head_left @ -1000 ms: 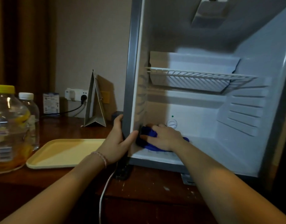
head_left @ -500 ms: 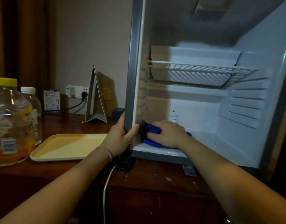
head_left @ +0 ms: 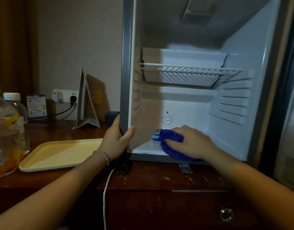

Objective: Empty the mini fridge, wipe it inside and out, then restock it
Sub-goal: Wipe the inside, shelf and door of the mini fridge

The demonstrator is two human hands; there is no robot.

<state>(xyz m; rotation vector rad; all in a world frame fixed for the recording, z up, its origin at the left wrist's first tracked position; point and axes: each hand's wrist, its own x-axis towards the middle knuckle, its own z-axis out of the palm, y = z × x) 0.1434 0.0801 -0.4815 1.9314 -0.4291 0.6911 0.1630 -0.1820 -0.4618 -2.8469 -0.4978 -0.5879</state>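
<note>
Nearest the camera, two forearms reach over the dark wooden desk (head_left: 151,178), whose scuffed front edge carries a white cable (head_left: 108,180). The right hand (head_left: 191,141) lies on a bunched blue cloth (head_left: 172,143), fingers bent over it and pressing it to the fridge floor at the front left. Most of the unwiped floor stretches to the right of this hand and back toward the rear wall, so the next stroke probably runs that way. The left hand (head_left: 116,140) grips the fridge's (head_left: 126,63) left front edge, thumb inside, fingers round the outside, steadying it.

Beyond the hands, a dial (head_left: 167,120) sits on the back wall, and a wire shelf (head_left: 189,69) spans the interior above; nothing is stored inside. To the left a yellow tray (head_left: 60,155) lies on the desk, with bottles (head_left: 5,130) beside it, their labels too dim to read. Farther off stand a folded card (head_left: 87,100), a wall socket (head_left: 66,96) and a curtain (head_left: 13,39).
</note>
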